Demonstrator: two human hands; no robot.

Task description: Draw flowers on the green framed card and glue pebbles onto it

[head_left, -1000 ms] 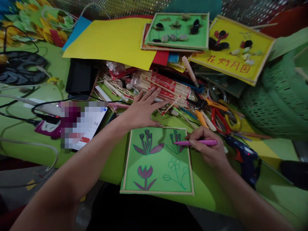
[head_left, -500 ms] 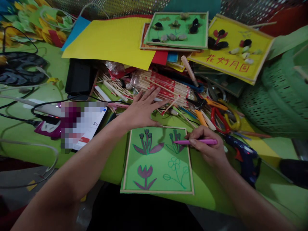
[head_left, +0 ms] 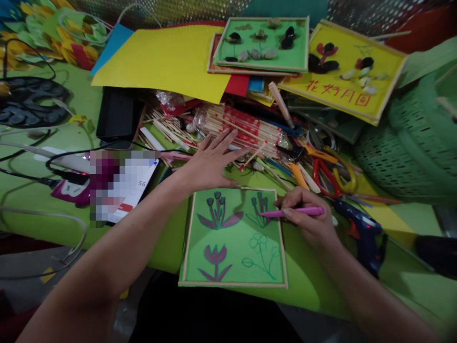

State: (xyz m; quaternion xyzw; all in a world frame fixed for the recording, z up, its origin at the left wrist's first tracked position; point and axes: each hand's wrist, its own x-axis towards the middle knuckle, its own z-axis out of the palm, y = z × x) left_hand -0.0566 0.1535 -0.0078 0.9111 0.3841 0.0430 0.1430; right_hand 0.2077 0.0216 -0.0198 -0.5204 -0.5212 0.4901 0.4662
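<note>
My right hand [head_left: 307, 212] is closed around a pink felt-tip pen [head_left: 303, 211], its tip on the upper-right flower drawing. That drawing is on a green card [head_left: 228, 243] edged with thin wooden sticks. Two coloured-in flowers fill its left side, and an outlined flower [head_left: 262, 257] shows at lower right. Spread flat, my left hand [head_left: 212, 164] has its thumb at the card's top edge and its fingers over loose sticks. Just beyond those fingers lies a red-and-clear pack of wooden sticks [head_left: 243, 126].
A phone [head_left: 139, 190] and a purple power strip [head_left: 71, 188] lie to the left. Scissors [head_left: 324, 178] and a blue glue gun [head_left: 362, 228] are on the right, near a green basket [head_left: 410, 143]. Framed pebble pictures [head_left: 262, 45] and yellow card [head_left: 164, 59] are at the back.
The pink pen's tip has shifted slightly right and down on the upper-right flower. My left hand and the card have stayed in place.
</note>
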